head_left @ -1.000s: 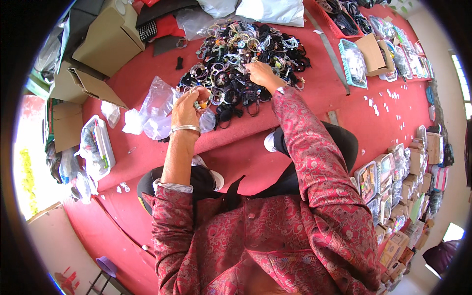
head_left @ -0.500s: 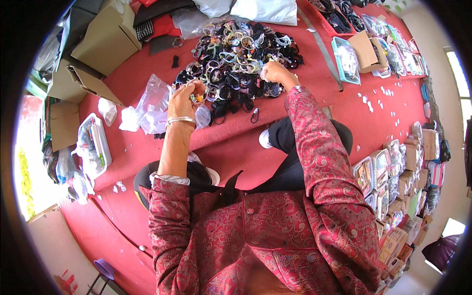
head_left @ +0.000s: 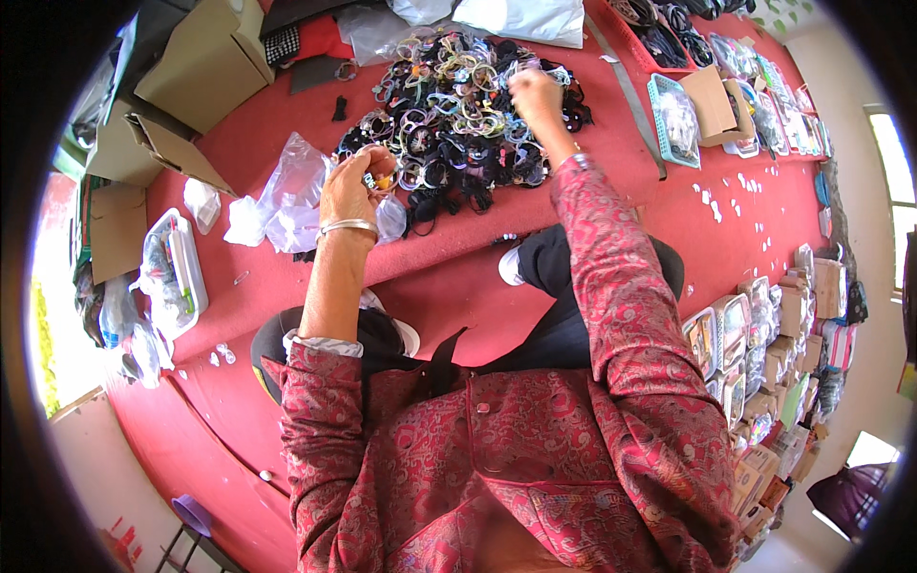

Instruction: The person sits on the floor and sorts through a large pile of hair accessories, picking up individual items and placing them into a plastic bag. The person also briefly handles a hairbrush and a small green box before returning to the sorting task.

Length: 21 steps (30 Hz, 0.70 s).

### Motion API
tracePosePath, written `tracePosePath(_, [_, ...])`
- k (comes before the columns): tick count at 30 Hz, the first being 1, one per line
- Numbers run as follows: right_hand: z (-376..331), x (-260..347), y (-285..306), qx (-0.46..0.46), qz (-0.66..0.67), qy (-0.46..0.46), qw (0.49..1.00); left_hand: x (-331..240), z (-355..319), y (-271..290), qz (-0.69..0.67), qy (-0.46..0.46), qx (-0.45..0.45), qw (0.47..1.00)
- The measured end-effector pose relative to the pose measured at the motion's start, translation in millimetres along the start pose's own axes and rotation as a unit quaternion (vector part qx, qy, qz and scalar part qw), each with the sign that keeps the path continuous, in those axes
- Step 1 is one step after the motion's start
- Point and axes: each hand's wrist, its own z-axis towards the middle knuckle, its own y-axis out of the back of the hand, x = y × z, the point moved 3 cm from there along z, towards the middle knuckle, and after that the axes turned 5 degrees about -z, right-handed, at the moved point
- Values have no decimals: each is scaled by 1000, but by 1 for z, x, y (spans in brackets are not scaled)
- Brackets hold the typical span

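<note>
On the red cloth [head_left: 267,124] ahead of us we note a pile [head_left: 449,143] of small bands [head_left: 476,78], many black, others pale or brightly coloured. Our left hand [head_left: 349,191], a silver bangle [head_left: 348,226] at its wrist, is at the pile's near left edge, fingers curled round a few coloured bands [head_left: 384,180]. Our right hand [head_left: 536,95] is over the pile's right side, fingers bent; it blurs, and we cannot tell whether it grips anything. Just left of our left hand we log a clear bag [head_left: 294,181]; farther left, a white tray [head_left: 192,265] of wrapped goods, with a cardboard box [head_left: 196,72] beyond. Right of the pile, past a grey strip [head_left: 634,105], a turquoise basket [head_left: 684,160] sits near a red basket [head_left: 669,68].
</note>
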Motion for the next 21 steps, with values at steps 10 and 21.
tracePosePath(10, [-61, 13, -46, 279, -293, 86, 911, -4, -3, 9, -17, -7, -12, 1000])
tracePosePath(21, [1, 0, 54, 292, 363, -249, 849, 5, 2, 7, -30, 16, -3, 999])
